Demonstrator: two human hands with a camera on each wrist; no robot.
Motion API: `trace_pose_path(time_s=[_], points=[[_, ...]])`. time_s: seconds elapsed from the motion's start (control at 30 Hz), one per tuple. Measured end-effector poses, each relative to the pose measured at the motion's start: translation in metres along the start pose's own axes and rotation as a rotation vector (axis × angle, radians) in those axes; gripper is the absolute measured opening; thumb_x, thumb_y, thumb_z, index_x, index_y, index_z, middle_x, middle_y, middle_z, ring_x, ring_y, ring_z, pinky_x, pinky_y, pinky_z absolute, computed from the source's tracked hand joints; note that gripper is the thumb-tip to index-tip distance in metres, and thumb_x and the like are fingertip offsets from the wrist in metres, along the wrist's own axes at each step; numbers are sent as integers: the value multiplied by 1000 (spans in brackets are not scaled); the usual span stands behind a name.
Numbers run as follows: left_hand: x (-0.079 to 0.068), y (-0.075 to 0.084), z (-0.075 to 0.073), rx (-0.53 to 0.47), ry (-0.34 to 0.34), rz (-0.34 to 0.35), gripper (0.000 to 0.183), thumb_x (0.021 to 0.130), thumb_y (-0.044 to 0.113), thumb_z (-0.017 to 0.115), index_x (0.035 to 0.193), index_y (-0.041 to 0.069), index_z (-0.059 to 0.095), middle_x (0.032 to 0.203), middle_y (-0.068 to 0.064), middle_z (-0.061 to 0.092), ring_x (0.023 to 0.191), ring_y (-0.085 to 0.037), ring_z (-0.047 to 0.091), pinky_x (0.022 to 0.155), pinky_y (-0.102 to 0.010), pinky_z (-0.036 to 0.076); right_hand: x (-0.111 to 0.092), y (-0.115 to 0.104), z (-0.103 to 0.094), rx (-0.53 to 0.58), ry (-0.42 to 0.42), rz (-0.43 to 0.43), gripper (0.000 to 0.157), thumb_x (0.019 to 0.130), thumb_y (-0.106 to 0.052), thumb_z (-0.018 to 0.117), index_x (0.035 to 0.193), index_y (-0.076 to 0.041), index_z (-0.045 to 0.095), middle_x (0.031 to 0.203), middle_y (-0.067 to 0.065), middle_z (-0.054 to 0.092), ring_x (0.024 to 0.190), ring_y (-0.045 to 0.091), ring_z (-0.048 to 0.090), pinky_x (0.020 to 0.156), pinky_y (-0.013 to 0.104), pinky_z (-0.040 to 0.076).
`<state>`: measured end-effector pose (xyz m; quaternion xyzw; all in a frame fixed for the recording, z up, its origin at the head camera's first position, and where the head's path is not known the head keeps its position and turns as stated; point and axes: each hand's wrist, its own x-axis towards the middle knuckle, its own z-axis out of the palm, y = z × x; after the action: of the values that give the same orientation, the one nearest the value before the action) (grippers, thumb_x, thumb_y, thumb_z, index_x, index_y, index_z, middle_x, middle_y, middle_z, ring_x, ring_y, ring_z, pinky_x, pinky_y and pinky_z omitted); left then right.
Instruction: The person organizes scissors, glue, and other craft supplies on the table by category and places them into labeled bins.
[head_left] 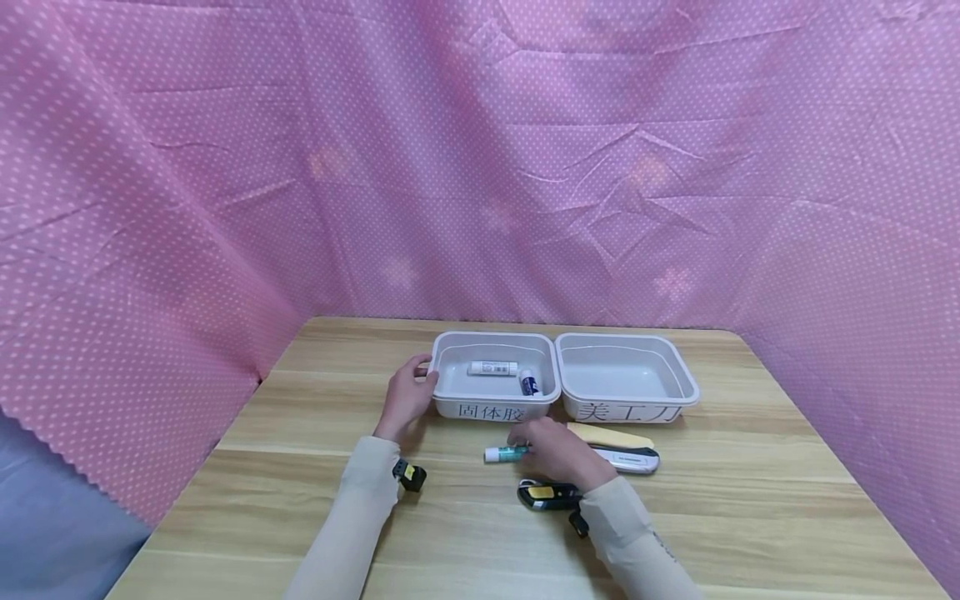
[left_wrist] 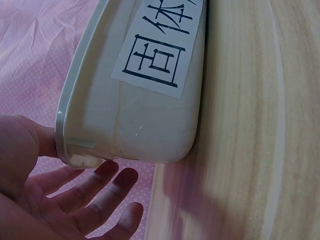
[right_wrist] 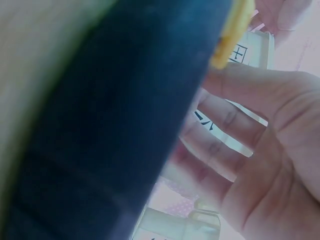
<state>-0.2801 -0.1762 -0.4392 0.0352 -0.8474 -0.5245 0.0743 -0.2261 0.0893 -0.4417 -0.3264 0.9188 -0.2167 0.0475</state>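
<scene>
My left hand point(head_left: 408, 396) holds the left end of a white plastic bin point(head_left: 495, 401), thumb over the rim and fingers below it against the outer wall. Inside that bin are a white glue stick point(head_left: 492, 367) and a blue-and-white one point(head_left: 529, 383). In front of it, a teal glue stick point(head_left: 507, 454) with a white cap pokes out from under my right hand point(head_left: 558, 450). Those right fingers bend down at the stick; their tips are hidden, so I cannot tell whether they grip it. A black-and-yellow utility knife point(head_left: 547, 495) lies just below that hand and fills much of the right wrist view.
A second white bin point(head_left: 626, 400) stands against the first one's right side; both carry Chinese labels on the front. Before it lie a yellow utility knife point(head_left: 611, 435) and a white-and-grey one point(head_left: 630, 460), partly behind my right hand. Pink dotted cloth point(head_left: 495, 167) surrounds the wooden table point(head_left: 765, 492).
</scene>
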Motion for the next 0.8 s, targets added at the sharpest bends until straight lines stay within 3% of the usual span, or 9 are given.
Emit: trace_pose_path(time_s=[0.23,0.5,0.8], points=[[0,0,0,12,2,-6,44,103,17,57,146,7,52,136,-25,61,117,-37,65,97,-45,57,-1,-1,-1,7,5,1,26,84,2,77,108,-9,77,100,1,73,88,13,65,83,34,58],[1,0,1,26,8,-3,44,102,17,57,145,6,53,135,-25,62,117,-37,66,97,-46,57,-3,-2,-5,22,42,-57,28,83,7,74,108,-5,76,103,5,73,94,19,67,85,35,58],[2,-2,1,15,2,-11,44,102,17,57,145,6,53,135,-25,61,117,-37,66,96,-45,58,-3,-4,-11,29,53,-65,26,87,4,74,110,-7,76,104,3,75,96,18,67,87,36,59]])
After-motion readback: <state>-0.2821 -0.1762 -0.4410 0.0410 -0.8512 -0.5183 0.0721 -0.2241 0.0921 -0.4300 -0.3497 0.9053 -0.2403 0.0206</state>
